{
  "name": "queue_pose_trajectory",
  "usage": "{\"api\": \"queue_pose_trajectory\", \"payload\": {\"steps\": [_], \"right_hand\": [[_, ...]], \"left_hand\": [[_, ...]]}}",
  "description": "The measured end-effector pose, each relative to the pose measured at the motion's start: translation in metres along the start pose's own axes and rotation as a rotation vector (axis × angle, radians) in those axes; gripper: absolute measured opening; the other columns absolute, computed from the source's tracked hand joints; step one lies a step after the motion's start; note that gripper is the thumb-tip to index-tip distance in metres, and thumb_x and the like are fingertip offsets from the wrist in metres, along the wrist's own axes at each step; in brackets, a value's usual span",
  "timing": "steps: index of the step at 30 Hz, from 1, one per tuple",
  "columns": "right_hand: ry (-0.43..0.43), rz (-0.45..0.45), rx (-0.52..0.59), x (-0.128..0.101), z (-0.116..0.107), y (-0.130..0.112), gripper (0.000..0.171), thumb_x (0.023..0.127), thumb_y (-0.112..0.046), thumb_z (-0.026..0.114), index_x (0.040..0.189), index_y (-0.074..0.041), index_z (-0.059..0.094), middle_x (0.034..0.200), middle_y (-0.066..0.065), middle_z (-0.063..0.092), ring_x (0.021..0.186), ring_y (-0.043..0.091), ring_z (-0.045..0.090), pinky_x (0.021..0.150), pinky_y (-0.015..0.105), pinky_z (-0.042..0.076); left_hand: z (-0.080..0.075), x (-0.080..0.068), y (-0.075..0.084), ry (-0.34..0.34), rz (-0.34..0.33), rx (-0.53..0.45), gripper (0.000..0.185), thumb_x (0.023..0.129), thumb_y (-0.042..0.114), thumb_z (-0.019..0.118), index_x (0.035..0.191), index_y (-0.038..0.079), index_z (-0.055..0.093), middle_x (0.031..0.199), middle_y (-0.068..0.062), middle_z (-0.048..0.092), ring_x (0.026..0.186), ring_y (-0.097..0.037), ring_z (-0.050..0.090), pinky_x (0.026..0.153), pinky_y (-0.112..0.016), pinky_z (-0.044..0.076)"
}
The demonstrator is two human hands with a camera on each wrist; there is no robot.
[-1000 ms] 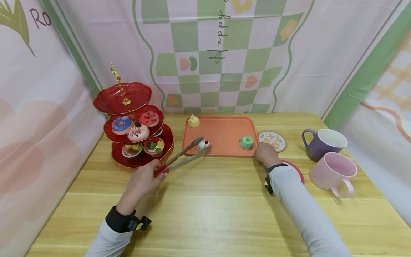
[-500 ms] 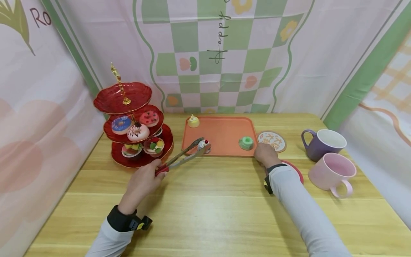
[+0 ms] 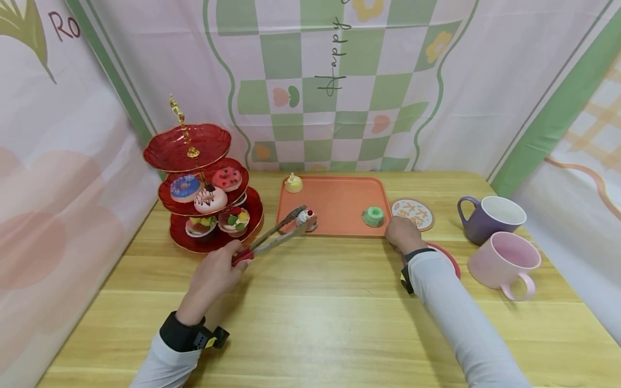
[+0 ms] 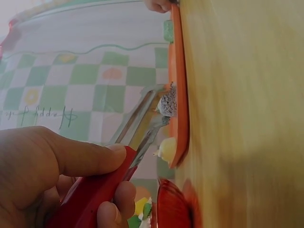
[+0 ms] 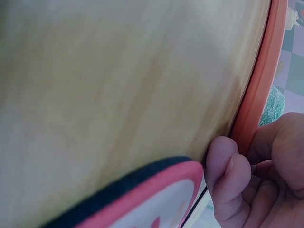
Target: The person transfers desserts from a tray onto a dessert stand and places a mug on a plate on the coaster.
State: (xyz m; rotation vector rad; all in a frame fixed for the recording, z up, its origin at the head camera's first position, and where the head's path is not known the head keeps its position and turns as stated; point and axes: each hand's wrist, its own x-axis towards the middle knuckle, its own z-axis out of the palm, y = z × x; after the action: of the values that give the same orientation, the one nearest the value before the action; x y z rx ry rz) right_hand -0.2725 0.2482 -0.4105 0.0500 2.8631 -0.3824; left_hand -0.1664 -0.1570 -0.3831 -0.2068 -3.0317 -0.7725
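Note:
My left hand [image 3: 213, 274] grips red-handled metal tongs [image 3: 271, 237] [image 4: 109, 173]; their tips close around a small white cupcake with a red cherry [image 3: 307, 219] [image 4: 167, 101] at the front left of the orange tray [image 3: 339, 202]. My right hand [image 3: 401, 234] [image 5: 259, 175] rests on the table with curled fingers against the tray's front right corner [image 5: 259, 95]. A green ring cake [image 3: 373, 216] [image 5: 271, 107] lies on the tray just beyond that hand. A yellow cake [image 3: 293, 183] [image 4: 167, 148] sits at the tray's back left corner.
A red three-tier stand [image 3: 204, 186] with doughnuts and cakes stands left of the tray. A round printed coaster [image 3: 412, 212] and a red-rimmed coaster [image 3: 443, 256] [image 5: 142, 194] lie right of it. A purple mug [image 3: 487, 216] and a pink mug [image 3: 504, 261] stand far right.
The tongs' tips have closed in on the cherry cupcake, which has shifted slightly. My right hand has stayed at the tray's corner.

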Motion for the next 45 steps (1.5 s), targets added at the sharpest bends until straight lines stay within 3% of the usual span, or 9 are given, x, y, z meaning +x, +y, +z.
{"api": "queue_pose_trajectory", "payload": {"steps": [15,20,28,38,45], "right_hand": [[0.013,-0.004,-0.018,-0.002,-0.001,-0.001,0.023,0.09,0.0,0.038,0.081,0.004,0.059,0.08,0.019,0.057,0.062,0.026,0.055,0.05,0.03,0.044],[0.009,0.021,0.007,0.0,-0.001,0.0,0.025,0.091,-0.002,0.037,0.079,0.003,0.059,0.08,0.019,0.056,0.06,0.026,0.056,0.049,0.031,0.045],[0.019,-0.027,-0.03,0.0,0.002,0.001,0.023,0.089,0.001,0.039,0.079,0.003,0.059,0.081,0.019,0.056,0.065,0.027,0.054,0.051,0.031,0.043],[0.012,-0.01,-0.031,-0.002,0.0,0.002,0.022,0.089,0.0,0.039,0.082,0.003,0.059,0.083,0.019,0.056,0.067,0.028,0.054,0.049,0.031,0.043],[0.013,-0.03,-0.038,-0.001,0.0,0.0,0.022,0.089,0.001,0.04,0.079,0.003,0.059,0.081,0.018,0.055,0.067,0.028,0.053,0.052,0.031,0.042]], "left_hand": [[-0.016,-0.006,0.003,0.041,-0.004,0.009,0.027,0.084,0.019,0.07,0.104,0.008,0.057,0.078,-0.005,0.056,0.063,-0.021,0.048,0.053,-0.033,0.037],[-0.024,-0.012,0.008,0.063,-0.005,0.011,0.027,0.084,0.02,0.069,0.105,0.008,0.056,0.074,-0.005,0.054,0.058,-0.019,0.046,0.048,-0.031,0.034],[-0.036,-0.023,0.011,0.152,0.035,0.008,0.025,0.085,0.021,0.069,0.102,0.007,0.057,0.07,-0.004,0.052,0.057,-0.02,0.045,0.049,-0.032,0.034],[-0.057,-0.031,0.02,0.216,0.056,0.025,0.027,0.086,0.023,0.068,0.103,0.005,0.058,0.064,-0.004,0.05,0.053,-0.02,0.043,0.046,-0.031,0.033],[-0.068,-0.034,0.02,0.315,0.083,0.029,0.026,0.086,0.019,0.067,0.104,0.003,0.056,0.067,-0.006,0.052,0.052,-0.021,0.043,0.045,-0.032,0.033]]}}
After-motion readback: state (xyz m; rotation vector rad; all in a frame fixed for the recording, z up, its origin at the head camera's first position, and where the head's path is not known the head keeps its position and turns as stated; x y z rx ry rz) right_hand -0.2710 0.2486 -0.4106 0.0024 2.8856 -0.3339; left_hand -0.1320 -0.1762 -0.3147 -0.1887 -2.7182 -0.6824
